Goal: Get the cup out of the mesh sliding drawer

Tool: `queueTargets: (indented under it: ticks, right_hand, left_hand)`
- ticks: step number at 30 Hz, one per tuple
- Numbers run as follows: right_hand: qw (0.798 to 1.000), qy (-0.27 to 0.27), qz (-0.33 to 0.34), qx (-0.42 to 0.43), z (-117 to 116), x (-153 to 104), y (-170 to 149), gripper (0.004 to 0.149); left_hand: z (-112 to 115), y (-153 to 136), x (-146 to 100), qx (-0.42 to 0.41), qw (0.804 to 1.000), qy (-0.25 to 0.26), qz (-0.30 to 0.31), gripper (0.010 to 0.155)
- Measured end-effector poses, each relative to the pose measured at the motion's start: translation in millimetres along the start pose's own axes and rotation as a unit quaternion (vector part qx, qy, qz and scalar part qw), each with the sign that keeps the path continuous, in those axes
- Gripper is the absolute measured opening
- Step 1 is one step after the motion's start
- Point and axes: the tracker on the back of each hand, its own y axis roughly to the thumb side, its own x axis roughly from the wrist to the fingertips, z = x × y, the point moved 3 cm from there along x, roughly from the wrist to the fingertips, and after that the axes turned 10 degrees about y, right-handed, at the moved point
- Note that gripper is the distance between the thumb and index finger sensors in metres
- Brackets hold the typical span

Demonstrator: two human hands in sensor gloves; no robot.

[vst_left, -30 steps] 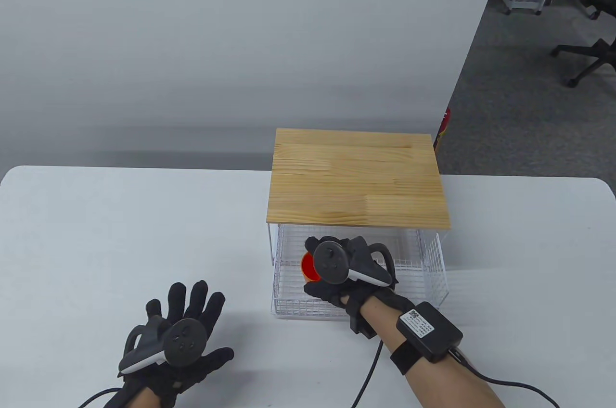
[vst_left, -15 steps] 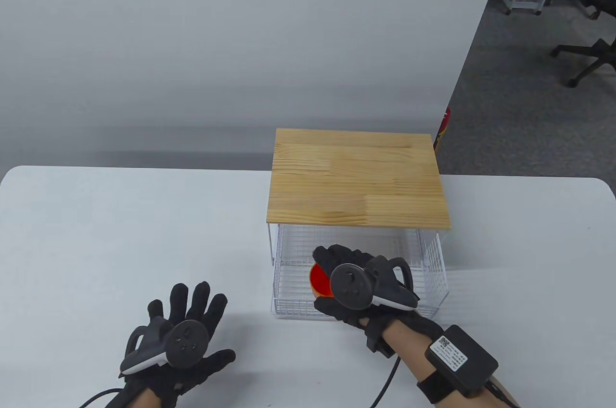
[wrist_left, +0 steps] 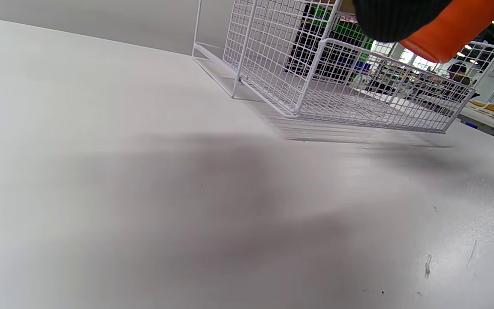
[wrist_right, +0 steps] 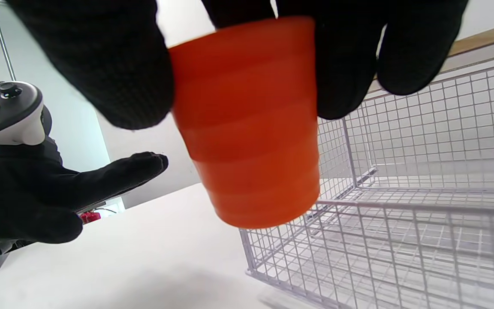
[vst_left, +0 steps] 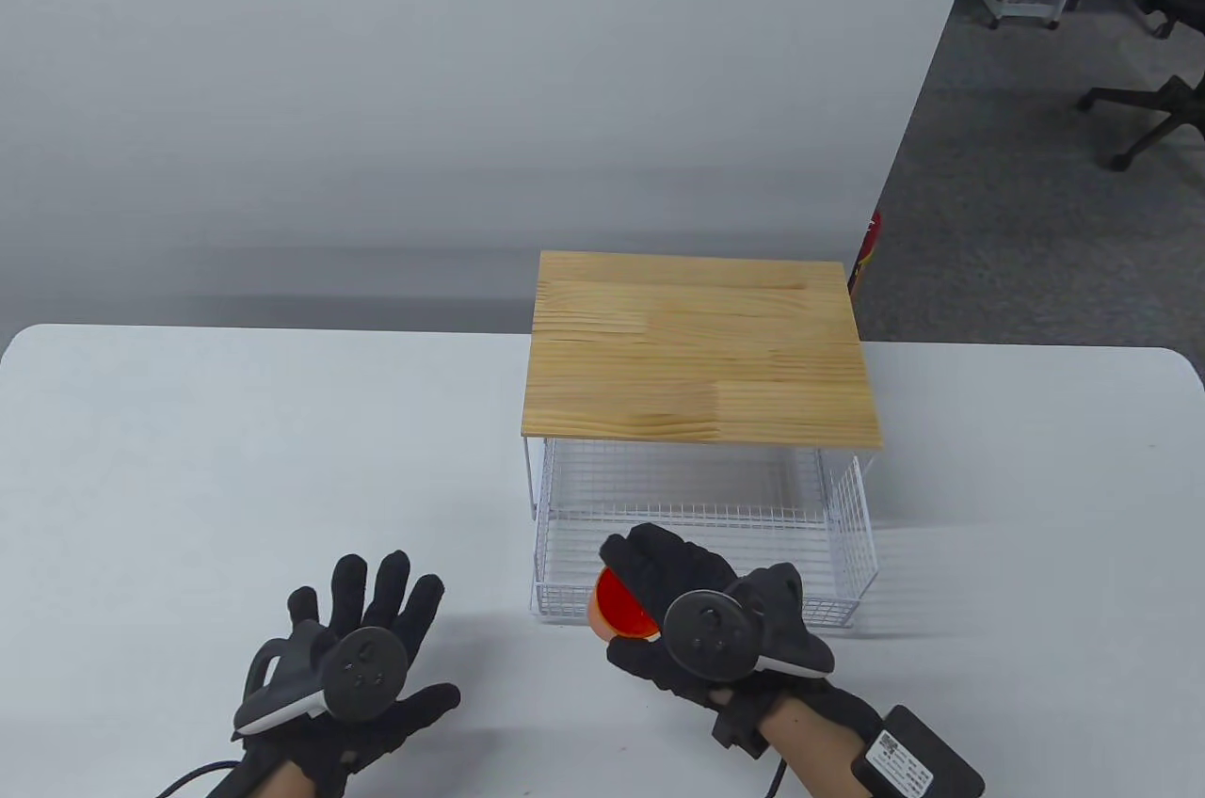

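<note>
Table view: right hand [vst_left: 701, 624] is gripping the orange cup [vst_left: 618, 607] in the air over the front edge of the wire drawer [vst_left: 701, 520]. Left hand [vst_left: 353, 662], at the cup's 9 o'clock, is lying spread wide, holding nothing.

Right hand [vst_left: 692, 624] hides most of the cup [vst_left: 617, 607]; forearm cut off below
</note>
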Motion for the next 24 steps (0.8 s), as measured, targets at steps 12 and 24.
queueTargets:
  ticks: [12,24]
  right_hand:
    - [0.999,-0.005,0.011,0.030,-22.3,-3.9,-6.5,0.087]
    - [0.998,0.056,0.033,-0.007,-60.8,4.4,15.0,0.085]
  left_hand:
    - [-0.1,0.6,-0.3,0.000,1.000,0.000,0.003,0.096]
    - [1.7,2.1,0.3,0.002,1.000,-0.002,0.008,0.096]
